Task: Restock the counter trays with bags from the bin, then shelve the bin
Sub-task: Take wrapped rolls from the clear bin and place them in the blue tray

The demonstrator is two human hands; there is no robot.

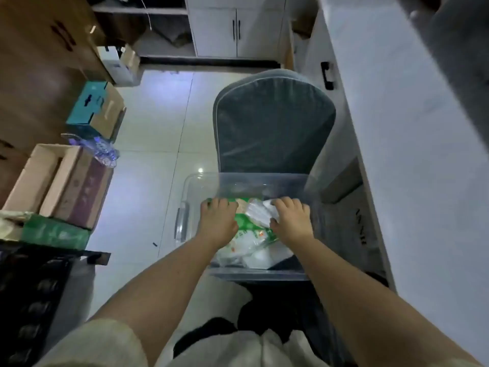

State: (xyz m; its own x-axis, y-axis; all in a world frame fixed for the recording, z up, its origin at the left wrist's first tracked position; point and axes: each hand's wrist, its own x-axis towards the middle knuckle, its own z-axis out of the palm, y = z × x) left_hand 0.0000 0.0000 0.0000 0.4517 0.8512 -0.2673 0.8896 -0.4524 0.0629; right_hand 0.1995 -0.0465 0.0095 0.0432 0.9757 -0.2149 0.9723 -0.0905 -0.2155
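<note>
Bin (259,275): clear plastic, no lid, standing on the seat of the grey chair (272,123), its far wall against the chair back, a handle on its left end
Green bag (250,225): green and white printed pack lying across the middle of the bin; the print is too blurred to read
White bag (258,213): pale crinkled pack on top of the green one, toward the bin's far right
Left hand (218,221): inside the bin at its left side, fingers curled down over the green bag's far edge, thumb on its top
Right hand (291,221): fingers bent close together over the white bag, thumb tucked under its near edge
Counter (397,128): white, along the right; dark upright lettering on the panel below it, not legible
Cardboard boxes (71,181): stacked at the left, one teal box (91,107) with dark marks I cannot read
</note>
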